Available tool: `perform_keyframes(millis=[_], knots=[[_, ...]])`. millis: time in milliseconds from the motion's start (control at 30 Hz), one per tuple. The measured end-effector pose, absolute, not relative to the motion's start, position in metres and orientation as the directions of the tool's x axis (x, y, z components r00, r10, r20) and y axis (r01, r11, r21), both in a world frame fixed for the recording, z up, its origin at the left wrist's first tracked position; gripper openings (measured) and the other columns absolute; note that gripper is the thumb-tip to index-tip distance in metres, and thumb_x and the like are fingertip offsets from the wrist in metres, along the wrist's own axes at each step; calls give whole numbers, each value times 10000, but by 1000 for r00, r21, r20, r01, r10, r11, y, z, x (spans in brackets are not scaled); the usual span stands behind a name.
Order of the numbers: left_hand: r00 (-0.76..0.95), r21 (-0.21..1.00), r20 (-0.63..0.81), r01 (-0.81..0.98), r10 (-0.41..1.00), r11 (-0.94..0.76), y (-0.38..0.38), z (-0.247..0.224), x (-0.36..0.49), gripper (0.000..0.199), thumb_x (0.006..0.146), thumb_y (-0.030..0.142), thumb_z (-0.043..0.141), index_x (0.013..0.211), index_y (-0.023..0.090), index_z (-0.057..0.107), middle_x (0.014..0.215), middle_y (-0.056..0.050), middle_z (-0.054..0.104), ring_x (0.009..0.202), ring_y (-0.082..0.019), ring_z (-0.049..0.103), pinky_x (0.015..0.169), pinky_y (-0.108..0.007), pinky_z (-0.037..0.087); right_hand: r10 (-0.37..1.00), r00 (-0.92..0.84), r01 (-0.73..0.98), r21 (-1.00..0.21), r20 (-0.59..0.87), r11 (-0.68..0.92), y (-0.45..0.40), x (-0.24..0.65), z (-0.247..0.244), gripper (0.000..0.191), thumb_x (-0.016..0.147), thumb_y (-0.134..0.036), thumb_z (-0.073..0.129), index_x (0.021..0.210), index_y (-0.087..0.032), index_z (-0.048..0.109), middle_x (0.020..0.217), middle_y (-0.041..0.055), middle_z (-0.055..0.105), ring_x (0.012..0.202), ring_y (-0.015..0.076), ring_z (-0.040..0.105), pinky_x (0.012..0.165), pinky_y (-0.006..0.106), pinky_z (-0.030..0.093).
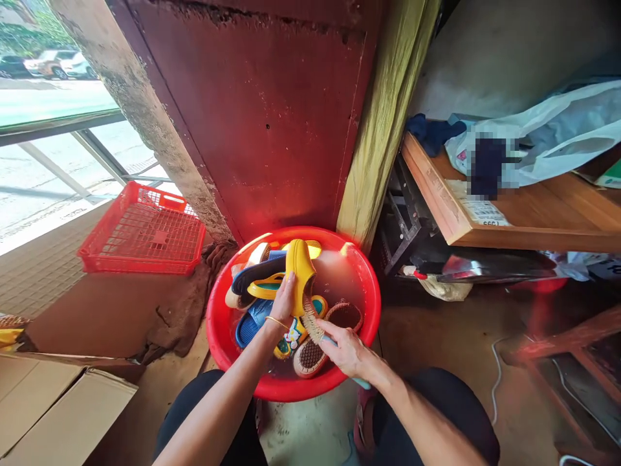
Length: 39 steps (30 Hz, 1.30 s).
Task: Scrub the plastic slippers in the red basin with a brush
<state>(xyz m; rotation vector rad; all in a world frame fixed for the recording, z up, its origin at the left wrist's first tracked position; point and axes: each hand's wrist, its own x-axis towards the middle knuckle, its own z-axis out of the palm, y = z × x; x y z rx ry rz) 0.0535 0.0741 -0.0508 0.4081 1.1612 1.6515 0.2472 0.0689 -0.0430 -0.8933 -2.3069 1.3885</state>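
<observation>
My left hand is closed on a yellow clog, which it holds up over a round red basin. My right hand grips a scrubbing brush by its light blue handle; the brush's pale bristles touch or nearly touch the clog's lower end. Cloudy water fills the basin, and several shoes lie in it. Among them are a blue slipper, a brown shoe and a pinkish shoe with a dark patterned sole.
A red plastic crate rests on cardboard at the left, beside a brown cloth. Cardboard boxes stand lower left. Behind the basin is a dark red door. At right, a wooden tray holds a plastic bag.
</observation>
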Motion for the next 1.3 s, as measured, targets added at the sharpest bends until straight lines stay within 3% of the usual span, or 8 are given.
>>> perform_keyframes(millis=[200, 400, 567, 667, 800, 933, 1100, 1300], knots=[[-361, 863, -225, -504, 905, 14, 60, -48, 89, 530, 808, 513, 692, 1207, 171, 624, 1114, -119, 708, 1003, -272, 679, 828, -353, 557, 798, -602, 406, -852, 22, 330, 92, 209, -46, 459, 892, -168, 437, 1317, -176, 609, 1045, 84, 737, 910, 198, 677, 809, 279, 517], [-430, 963, -52, -262, 901, -69, 63, -32, 58, 647, 822, 497, 670, 1375, 192, 533, 1162, -112, 689, 982, -273, 687, 865, -420, 558, 647, -740, 343, -931, -185, 126, 84, 243, -30, 526, 927, -288, 488, 1445, -200, 508, 621, -47, 579, 511, 106, 497, 505, 210, 421], [-471, 955, 293, 180, 832, -235, 57, -16, 38, 794, 727, 406, 794, 1431, 214, 480, 1390, -109, 569, 1312, -334, 508, 1112, -486, 405, 533, -770, 488, -862, -351, 138, 85, 300, -17, 568, 913, -328, 533, 1474, -254, 485, 707, -41, 643, 510, 88, 490, 510, 201, 413], [-491, 927, 367, 265, 790, -266, 53, -9, 43, 858, 630, 369, 868, 1395, 202, 517, 1421, -107, 548, 1376, -352, 430, 1162, -479, 335, 701, -651, 607, -754, -290, 252, 96, 313, -21, 560, 904, -317, 515, 1459, -239, 509, 884, 22, 729, 713, 153, 648, 673, 247, 501], [-454, 981, 91, -113, 886, -158, 53, -20, 60, 633, 694, 448, 820, 1237, 179, 637, 1201, -108, 691, 1177, -323, 606, 994, -393, 491, 837, -508, 689, -680, -204, 252, 114, 295, -40, 626, 877, -220, 465, 1503, -224, 432, 954, 34, 746, 731, 167, 693, 759, 274, 521], [-224, 825, -311, -547, 924, 145, 59, -44, 68, 514, 813, 590, 662, 1045, 134, 701, 958, -142, 749, 876, -294, 704, 723, -364, 556, 885, -439, 724, -644, -156, 246, 130, 264, -63, 601, 882, -196, 465, 1483, -214, 456, 1052, 83, 748, 765, 186, 711, 750, 282, 538], [-88, 777, -431, -542, 898, 320, 63, -67, 58, 392, 751, 389, 784, 1067, 171, 705, 901, -115, 761, 836, -291, 713, 677, -348, 555, 909, -394, 789, -557, -137, 258, 141, 245, -81, 503, 850, -157, 500, 1341, -186, 603, 1061, 122, 755, 999, 255, 704, 883, 342, 526], [-186, 784, -534, -474, 825, 400, 65, -90, 57, 466, 708, 311, 767, 1140, 161, 678, 915, -95, 753, 820, -268, 705, 652, -313, 531, 889, -458, 729, -575, -9, 370, 131, 251, -71, 613, 917, -190, 423, 1529, -191, 392, 1340, 121, 640, 1204, 237, 612, 1044, 362, 464]])
